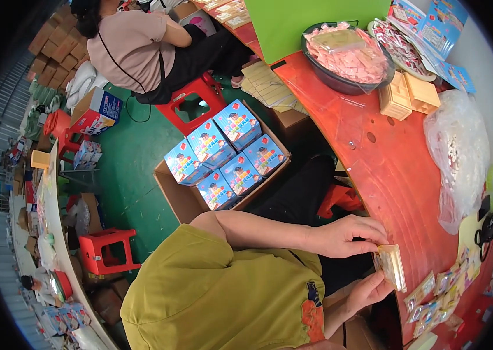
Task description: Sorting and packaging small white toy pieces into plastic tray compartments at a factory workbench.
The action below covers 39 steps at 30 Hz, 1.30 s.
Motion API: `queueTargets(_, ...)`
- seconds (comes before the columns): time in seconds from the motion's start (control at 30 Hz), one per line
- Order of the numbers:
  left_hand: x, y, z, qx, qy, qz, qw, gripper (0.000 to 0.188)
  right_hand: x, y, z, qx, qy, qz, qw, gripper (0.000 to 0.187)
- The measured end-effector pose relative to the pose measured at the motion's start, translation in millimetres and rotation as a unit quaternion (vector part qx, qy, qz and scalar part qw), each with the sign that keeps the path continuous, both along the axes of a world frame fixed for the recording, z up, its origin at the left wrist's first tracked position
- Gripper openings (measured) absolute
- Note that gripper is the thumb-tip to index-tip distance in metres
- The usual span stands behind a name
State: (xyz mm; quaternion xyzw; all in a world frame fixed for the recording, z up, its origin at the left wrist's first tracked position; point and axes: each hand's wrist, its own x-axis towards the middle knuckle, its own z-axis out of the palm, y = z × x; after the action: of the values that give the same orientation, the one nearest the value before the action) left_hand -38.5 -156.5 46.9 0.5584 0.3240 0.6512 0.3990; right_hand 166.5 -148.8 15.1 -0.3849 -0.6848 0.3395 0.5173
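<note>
Clear packets (392,268) run along the near edge of the desk (401,192). Our left hand (352,236) pinches one end; our right hand (367,290), their side.

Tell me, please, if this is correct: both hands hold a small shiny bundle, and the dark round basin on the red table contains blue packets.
The colour is wrong: the head view shows pink packets in the dark round basin, not blue. The left hand and right hand hold the small shiny bundle, and the basin is on the red table.
</note>
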Motion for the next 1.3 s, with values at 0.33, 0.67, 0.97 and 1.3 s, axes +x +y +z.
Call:
queueTargets(0.33,-0.9,-0.8,-1.8,-0.032,-0.044,-0.059,0.997,0.024,-14.7,-1.3,19.3,0.102,-0.082,-0.029,0.991,0.022)
queueTargets(0.67,4.6,-0.3,-4.2,-0.029,-0.062,-0.100,0.993,0.027,-9.8,-6.4,11.3,0.092,-0.025,-0.055,0.994,0.020)
queueTargets(0.97,1.5,-4.0,-4.2,-0.023,-0.046,-0.089,0.995,0.027,10.6,-8.3,-9.5,0.039,-0.011,0.000,0.999,0.036)
queueTargets(1.3,3.7,-7.3,2.5,-0.011,-0.026,-0.052,0.998,0.027,6.1,-10.0,-10.1,0.041,0.024,-0.016,0.999,0.036)
